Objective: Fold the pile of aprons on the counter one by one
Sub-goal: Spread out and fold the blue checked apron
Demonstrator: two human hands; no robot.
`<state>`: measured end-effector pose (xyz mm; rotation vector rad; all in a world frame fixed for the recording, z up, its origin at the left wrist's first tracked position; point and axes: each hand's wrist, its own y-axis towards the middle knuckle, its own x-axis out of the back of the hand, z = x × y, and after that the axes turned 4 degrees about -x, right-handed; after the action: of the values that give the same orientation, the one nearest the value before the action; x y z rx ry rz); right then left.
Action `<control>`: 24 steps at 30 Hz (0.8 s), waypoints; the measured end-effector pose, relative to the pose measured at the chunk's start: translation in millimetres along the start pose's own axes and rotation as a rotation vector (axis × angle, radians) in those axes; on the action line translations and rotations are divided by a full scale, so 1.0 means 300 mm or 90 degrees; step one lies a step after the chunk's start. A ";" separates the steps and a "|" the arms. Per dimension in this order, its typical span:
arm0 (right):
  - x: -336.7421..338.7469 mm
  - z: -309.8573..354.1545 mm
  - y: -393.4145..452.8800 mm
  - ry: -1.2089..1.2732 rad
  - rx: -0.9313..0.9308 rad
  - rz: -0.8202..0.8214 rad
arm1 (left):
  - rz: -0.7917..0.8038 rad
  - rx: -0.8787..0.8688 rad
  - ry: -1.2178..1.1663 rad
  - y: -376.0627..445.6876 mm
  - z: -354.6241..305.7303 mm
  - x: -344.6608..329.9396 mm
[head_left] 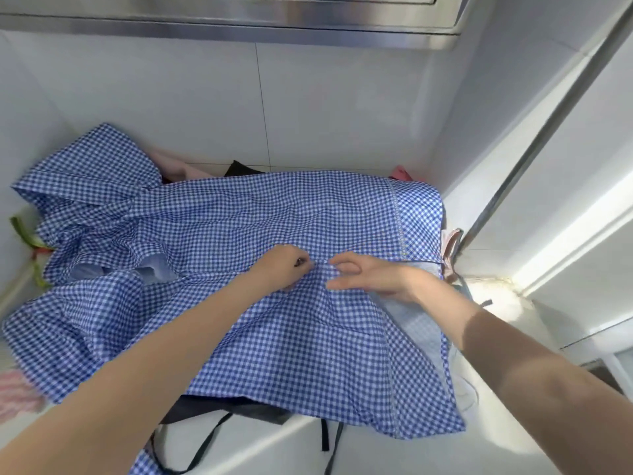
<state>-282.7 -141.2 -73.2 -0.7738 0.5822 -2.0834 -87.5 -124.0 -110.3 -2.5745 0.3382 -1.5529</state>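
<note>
Tight corner, cloth everywhere
Your way is hemmed by the tiled wall [205, 108] behind; bare counter [281, 450] lies nearest you.

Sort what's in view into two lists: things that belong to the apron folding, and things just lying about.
Part of the job:
blue checked apron, pinched by left hand, right hand open on it
black apron underneath
pink cloth behind
counter

Just there:
steel cabinet
tiled wall
</note>
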 end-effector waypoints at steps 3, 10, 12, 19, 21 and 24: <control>-0.016 0.011 0.027 -0.131 0.005 0.010 | -0.050 -0.011 0.023 -0.012 0.018 0.012; 0.235 0.059 -0.101 -0.301 -0.197 0.027 | -0.102 0.075 0.102 -0.011 0.141 0.008; 0.299 0.047 -0.102 -0.378 -0.250 -0.027 | -0.104 0.090 0.141 -0.002 0.144 -0.005; 0.238 -0.157 -0.033 -0.453 -0.301 -0.405 | -0.109 0.125 0.212 -0.020 0.081 -0.022; 0.203 -0.231 -0.015 -0.401 -0.334 -0.443 | -0.098 -0.003 0.263 -0.074 0.042 -0.051; 0.171 -0.303 -0.004 -0.332 -0.339 -0.535 | 0.049 -0.177 0.298 -0.179 0.007 -0.128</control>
<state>-371.1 -170.8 -120.1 -2.0779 0.5683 -2.2961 -95.9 -62.4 -132.8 -2.3075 0.7342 -2.2063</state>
